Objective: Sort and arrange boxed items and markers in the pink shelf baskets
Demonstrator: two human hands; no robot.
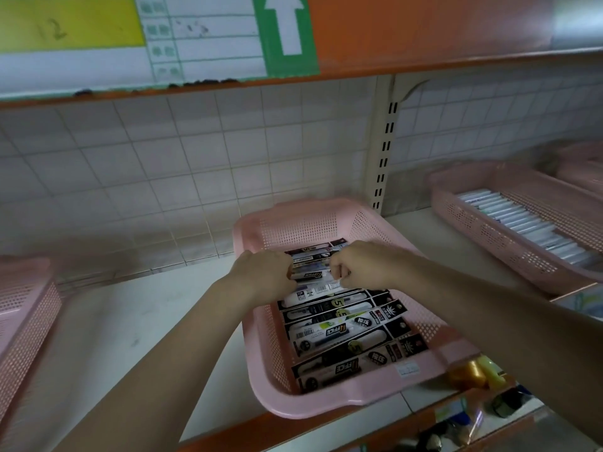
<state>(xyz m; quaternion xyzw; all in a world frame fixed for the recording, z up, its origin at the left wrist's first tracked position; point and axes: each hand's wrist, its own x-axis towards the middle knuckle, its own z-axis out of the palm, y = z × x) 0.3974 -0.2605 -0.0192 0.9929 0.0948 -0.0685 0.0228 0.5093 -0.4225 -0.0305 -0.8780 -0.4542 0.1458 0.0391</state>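
Boxed items [342,331]: long black-and-white packs, laid crosswise in a row down the middle pink basket [329,406]. Packed side by side, faces up, so labels read from the front. Near packs sit a bit skewed and overlapping; the far ones look tighter. The very back of the basket is bare.

Both hands are inside the basket at the far end of the row. Left hand [266,274] has its fingers curled down over the left ends of the packs there, right hand [362,265] curled over the right ends. One at each end makes sense: it lets a pack be squared or slid back without twisting. Both hands are half-clenched, knuckles up. Fingertips are hidden, so I can't tell whether either is actually pinching a pack or just pressing on it.

My read: mid-arrangement, straightening the far packs, near ones not yet trued up.

The basket sits on the white shelf [137,321], angled, with its front rim over the shelf edge. Probably pulled forward for reach; that's a guess.

Right basket [483,236], well apart, holds a row of pale markers [522,223] laid the same crosswise way. Another pink basket [23,318] is at the left edge, contents not visible. Tiled wall behind. Orange upper shelf [424,34] with a chart and a green arrow sign [284,34].

Below the shelf front, some yellow and dark bits [479,373], too blurred to name.
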